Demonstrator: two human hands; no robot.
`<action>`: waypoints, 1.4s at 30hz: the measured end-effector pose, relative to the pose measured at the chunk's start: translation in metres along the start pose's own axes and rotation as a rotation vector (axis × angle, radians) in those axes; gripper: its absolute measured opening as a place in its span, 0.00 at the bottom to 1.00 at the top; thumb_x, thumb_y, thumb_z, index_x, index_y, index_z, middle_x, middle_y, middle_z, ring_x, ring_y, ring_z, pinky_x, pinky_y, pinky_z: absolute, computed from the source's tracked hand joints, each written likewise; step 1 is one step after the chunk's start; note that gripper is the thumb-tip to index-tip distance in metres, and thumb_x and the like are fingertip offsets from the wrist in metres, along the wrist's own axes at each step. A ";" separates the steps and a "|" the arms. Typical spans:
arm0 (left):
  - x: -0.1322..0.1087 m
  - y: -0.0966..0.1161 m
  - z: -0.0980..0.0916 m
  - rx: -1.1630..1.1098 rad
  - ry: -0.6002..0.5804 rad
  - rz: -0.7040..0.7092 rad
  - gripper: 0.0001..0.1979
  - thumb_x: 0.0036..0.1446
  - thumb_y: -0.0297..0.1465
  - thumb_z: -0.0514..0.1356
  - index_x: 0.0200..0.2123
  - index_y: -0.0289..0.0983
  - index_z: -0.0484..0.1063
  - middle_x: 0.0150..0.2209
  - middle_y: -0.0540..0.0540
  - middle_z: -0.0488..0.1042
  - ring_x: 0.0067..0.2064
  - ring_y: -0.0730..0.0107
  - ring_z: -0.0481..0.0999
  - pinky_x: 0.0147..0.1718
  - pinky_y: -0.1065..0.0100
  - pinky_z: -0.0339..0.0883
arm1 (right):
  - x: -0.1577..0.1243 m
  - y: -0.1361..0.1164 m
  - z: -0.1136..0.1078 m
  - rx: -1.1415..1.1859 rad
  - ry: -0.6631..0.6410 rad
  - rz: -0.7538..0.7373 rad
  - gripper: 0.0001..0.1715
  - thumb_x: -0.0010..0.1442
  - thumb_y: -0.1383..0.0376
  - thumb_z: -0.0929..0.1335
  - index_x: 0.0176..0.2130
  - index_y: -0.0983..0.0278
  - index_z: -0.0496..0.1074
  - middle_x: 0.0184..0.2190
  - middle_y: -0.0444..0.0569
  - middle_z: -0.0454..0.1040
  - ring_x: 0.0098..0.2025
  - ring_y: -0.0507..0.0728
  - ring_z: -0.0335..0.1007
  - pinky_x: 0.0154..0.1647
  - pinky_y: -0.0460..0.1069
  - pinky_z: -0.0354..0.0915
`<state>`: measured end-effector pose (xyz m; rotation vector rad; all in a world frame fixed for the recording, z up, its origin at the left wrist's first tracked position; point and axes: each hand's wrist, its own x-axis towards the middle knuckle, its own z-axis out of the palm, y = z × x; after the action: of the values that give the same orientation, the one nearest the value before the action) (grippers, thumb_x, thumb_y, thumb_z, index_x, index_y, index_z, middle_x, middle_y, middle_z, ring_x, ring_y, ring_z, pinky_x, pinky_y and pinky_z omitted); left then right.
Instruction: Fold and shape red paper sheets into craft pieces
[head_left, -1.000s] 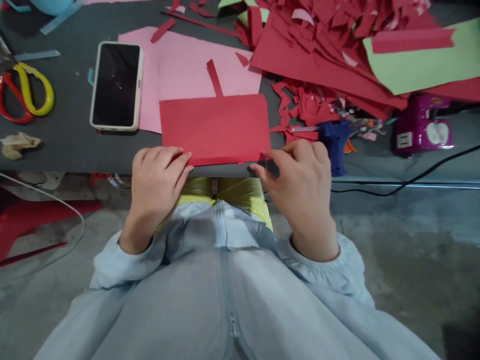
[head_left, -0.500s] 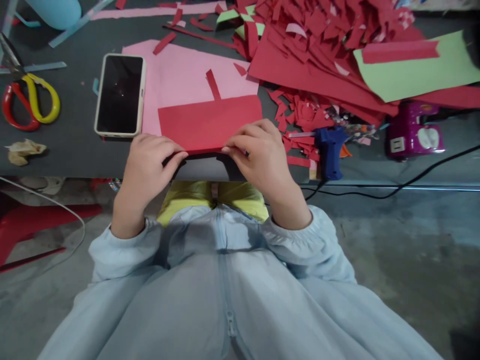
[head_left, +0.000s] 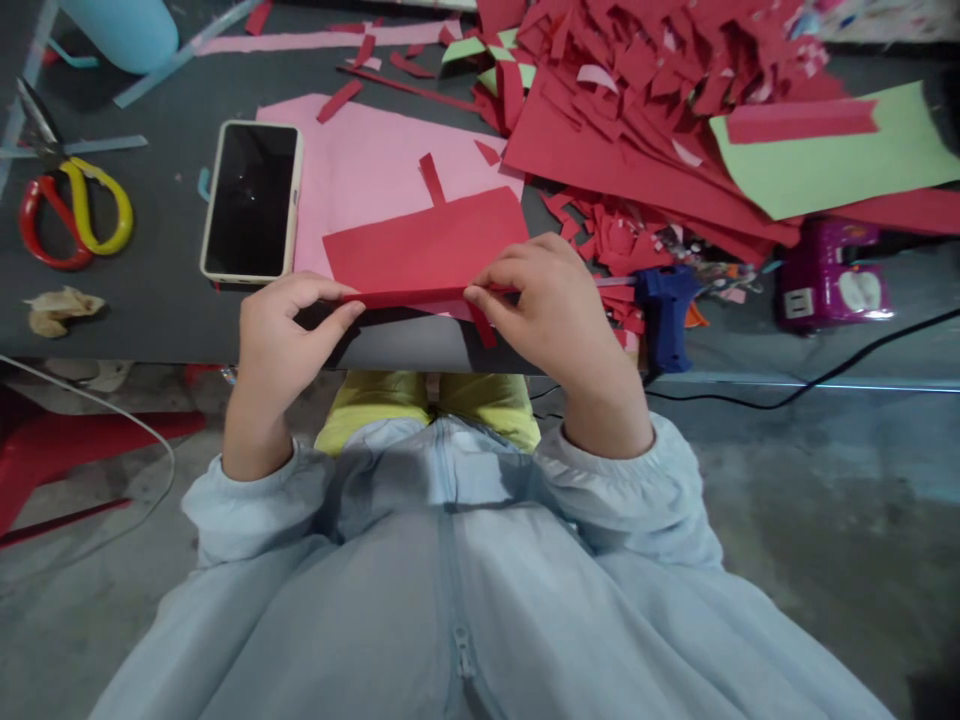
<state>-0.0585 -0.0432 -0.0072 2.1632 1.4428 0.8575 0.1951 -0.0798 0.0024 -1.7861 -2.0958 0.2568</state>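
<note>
A red paper rectangle (head_left: 427, 245) lies near the front edge of the dark table (head_left: 150, 300), partly over a pink sheet (head_left: 367, 170). Its near edge is raised off the table. My left hand (head_left: 289, 325) pinches the left end of that raised edge between thumb and fingers. My right hand (head_left: 551, 305) pinches the same edge further right, fingers curled over it. A narrow red strip (head_left: 433, 180) lies just behind the rectangle.
A phone (head_left: 253, 200) lies face up left of the pink sheet. Red and yellow scissors (head_left: 71, 210) sit at the far left, with crumpled paper (head_left: 56, 308) in front. A heap of red scraps (head_left: 637, 90), a green sheet (head_left: 832, 160), a blue glue gun (head_left: 664, 300) and a purple device (head_left: 832, 275) fill the right.
Both hands have drawn closer together on the red rectangle's near edge and lifted it off the table, folding it upward. The right hand slid left from the corner.
</note>
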 end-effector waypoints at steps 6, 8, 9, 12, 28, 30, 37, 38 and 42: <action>-0.020 0.001 -0.004 0.269 -0.019 0.139 0.11 0.63 0.41 0.59 0.37 0.46 0.81 0.40 0.46 0.80 0.44 0.58 0.76 0.47 0.54 0.65 | -0.015 -0.010 0.002 -0.070 0.030 -0.068 0.17 0.67 0.64 0.63 0.42 0.58 0.81 0.36 0.52 0.74 0.43 0.62 0.60 0.46 0.57 0.58; -0.037 0.004 0.000 0.389 -0.006 0.131 0.12 0.63 0.40 0.58 0.41 0.44 0.81 0.38 0.43 0.78 0.40 0.58 0.74 0.41 0.55 0.64 | -0.021 -0.012 0.003 -0.104 0.011 -0.084 0.18 0.68 0.66 0.62 0.43 0.59 0.82 0.37 0.54 0.73 0.42 0.61 0.59 0.45 0.56 0.59; -0.046 0.006 0.003 0.444 0.024 0.119 0.14 0.64 0.39 0.57 0.43 0.42 0.81 0.36 0.42 0.77 0.37 0.59 0.73 0.37 0.57 0.62 | -0.024 -0.013 0.004 -0.127 -0.004 -0.093 0.19 0.68 0.67 0.61 0.44 0.60 0.81 0.37 0.54 0.73 0.42 0.61 0.59 0.45 0.55 0.59; -0.071 0.020 0.014 0.564 0.089 0.099 0.18 0.64 0.36 0.55 0.52 0.38 0.78 0.28 0.45 0.73 0.30 0.65 0.69 0.30 0.63 0.57 | -0.033 -0.013 0.006 -0.203 -0.043 -0.119 0.20 0.68 0.69 0.61 0.49 0.62 0.79 0.40 0.55 0.73 0.42 0.60 0.59 0.45 0.54 0.60; -0.099 0.052 0.042 0.670 -0.265 0.006 0.28 0.66 0.31 0.48 0.68 0.38 0.59 0.26 0.49 0.75 0.25 0.70 0.73 0.22 0.66 0.58 | -0.054 -0.022 0.011 -0.338 -0.074 -0.094 0.23 0.69 0.68 0.59 0.60 0.70 0.69 0.49 0.62 0.71 0.48 0.63 0.62 0.46 0.56 0.63; -0.099 0.053 0.044 0.682 -0.312 -0.032 0.28 0.67 0.31 0.47 0.69 0.36 0.58 0.27 0.48 0.77 0.25 0.70 0.74 0.22 0.66 0.59 | -0.056 -0.024 0.011 -0.329 -0.071 -0.105 0.24 0.69 0.69 0.60 0.60 0.69 0.69 0.49 0.62 0.71 0.48 0.63 0.62 0.46 0.56 0.63; -0.100 0.056 0.048 0.705 -0.350 -0.038 0.28 0.68 0.33 0.46 0.69 0.30 0.55 0.27 0.45 0.78 0.24 0.68 0.76 0.21 0.66 0.59 | -0.066 -0.057 0.019 -0.295 -0.096 -0.214 0.28 0.66 0.74 0.59 0.61 0.61 0.70 0.38 0.54 0.70 0.40 0.60 0.57 0.40 0.54 0.60; -0.100 0.056 0.048 0.707 -0.334 -0.023 0.28 0.68 0.32 0.45 0.69 0.29 0.56 0.28 0.44 0.79 0.24 0.68 0.76 0.21 0.66 0.59 | -0.067 -0.061 0.021 -0.298 -0.100 -0.213 0.28 0.66 0.74 0.59 0.62 0.61 0.69 0.37 0.54 0.69 0.39 0.60 0.56 0.39 0.54 0.59; -0.099 0.055 0.047 0.711 -0.293 0.012 0.28 0.68 0.32 0.46 0.68 0.28 0.57 0.28 0.44 0.79 0.24 0.68 0.75 0.21 0.65 0.59 | -0.069 -0.065 0.023 -0.322 -0.097 -0.184 0.29 0.66 0.74 0.59 0.63 0.62 0.69 0.35 0.54 0.68 0.38 0.61 0.54 0.38 0.54 0.57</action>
<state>-0.0170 -0.1560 -0.0334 2.6371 1.7459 -0.0126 0.1354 -0.1568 -0.0050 -1.7620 -2.4678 -0.0489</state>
